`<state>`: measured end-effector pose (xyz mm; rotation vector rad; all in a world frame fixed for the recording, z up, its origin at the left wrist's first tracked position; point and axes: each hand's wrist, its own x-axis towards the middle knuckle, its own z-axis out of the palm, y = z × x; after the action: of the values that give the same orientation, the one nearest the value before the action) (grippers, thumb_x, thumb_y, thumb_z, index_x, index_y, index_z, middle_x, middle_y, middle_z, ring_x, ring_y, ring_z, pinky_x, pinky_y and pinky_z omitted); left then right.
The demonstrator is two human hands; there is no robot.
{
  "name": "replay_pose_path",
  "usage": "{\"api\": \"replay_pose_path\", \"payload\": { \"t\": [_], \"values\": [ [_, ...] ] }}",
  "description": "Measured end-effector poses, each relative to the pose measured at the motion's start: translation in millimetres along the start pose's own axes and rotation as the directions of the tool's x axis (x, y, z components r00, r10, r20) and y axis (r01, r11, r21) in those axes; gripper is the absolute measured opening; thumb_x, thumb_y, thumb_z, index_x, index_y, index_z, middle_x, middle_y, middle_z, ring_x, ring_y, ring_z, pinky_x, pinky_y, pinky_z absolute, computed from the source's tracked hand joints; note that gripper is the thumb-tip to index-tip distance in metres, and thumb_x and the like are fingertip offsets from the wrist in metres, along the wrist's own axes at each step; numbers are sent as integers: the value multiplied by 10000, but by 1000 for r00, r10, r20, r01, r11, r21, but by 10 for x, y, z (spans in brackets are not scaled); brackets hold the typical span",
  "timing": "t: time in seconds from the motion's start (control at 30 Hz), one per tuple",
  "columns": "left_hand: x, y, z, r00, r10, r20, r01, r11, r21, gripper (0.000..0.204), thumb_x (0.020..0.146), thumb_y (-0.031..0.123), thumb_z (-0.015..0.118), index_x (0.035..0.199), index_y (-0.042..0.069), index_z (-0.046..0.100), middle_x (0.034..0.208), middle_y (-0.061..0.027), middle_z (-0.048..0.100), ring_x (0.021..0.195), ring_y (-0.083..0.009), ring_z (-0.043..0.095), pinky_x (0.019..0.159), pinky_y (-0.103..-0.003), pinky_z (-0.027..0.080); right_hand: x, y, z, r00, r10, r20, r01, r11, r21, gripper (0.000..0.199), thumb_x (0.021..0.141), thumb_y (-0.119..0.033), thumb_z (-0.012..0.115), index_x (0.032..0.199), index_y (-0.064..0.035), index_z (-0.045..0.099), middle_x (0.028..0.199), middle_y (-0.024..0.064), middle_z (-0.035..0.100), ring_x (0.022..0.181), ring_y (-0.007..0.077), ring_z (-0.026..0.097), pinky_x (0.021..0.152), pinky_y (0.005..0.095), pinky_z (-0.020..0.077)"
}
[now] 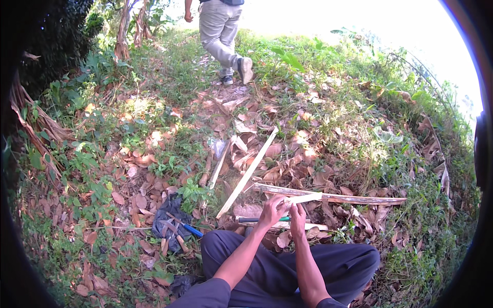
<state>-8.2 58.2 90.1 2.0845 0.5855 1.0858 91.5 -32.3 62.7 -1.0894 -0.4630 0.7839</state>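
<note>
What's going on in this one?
A seated person holds a short, pale, wood-like strip in the left hand and right hand. A long, pale wooden strip lies ahead on brown leaves. A blue-handled tool lies partly on a black plastic bag; another person in grey trousers faces away, mid-stride.

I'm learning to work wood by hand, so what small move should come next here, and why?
Perhaps turn the pale strip slightly to look over its other face: the left hand and right hand both hold its left end, while the blue-handled tool lies aside, partly on the dark plastic.
</note>
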Motion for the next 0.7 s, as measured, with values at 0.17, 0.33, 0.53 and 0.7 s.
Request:
{"api": "replay_pose_path", "payload": {
  "t": [0.17,0.33,0.53,0.7],
  "values": [
    [-5,84,17,1000,15,24,-15,999,-36,269,861,73,651,1092,-66,644,1050,-206,673,947,-343,676,819,-396,544,63,49,-34,999,29,26,-35,963,266,248,969,-96,619,1202,-12,606,1065,19,650,924,87,589,782,235,450],
    [-16,67,-3,999,25,31,-22,996,-81,287,855,94,658,1093,-66,655,1058,-212,688,939,-330,695,803,-374,570,81,35,-82,996,39,82,-55,977,205,249,960,-101,638,1197,-27,620,1073,17,661,913,81,585,790,237,442],
    [-44,36,-21,997,-50,55,57,990,-131,264,900,90,634,1120,-56,642,1042,-175,678,929,-268,692,763,-345,563,90,85,-18,999,29,31,-34,985,172,153,960,-125,657,1097,-60,639,860,-63,588,696,36,432,626,224,342],
    [-44,131,-56,997,-78,16,80,981,-179,234,869,68,641,1068,-53,659,1008,-189,697,899,-298,706,762,-366,570,85,139,-35,999,36,12,-37,991,131,127,966,-140,653,1061,-58,632,841,-66,571,688,31,409,615,224,325]
  ]
}}
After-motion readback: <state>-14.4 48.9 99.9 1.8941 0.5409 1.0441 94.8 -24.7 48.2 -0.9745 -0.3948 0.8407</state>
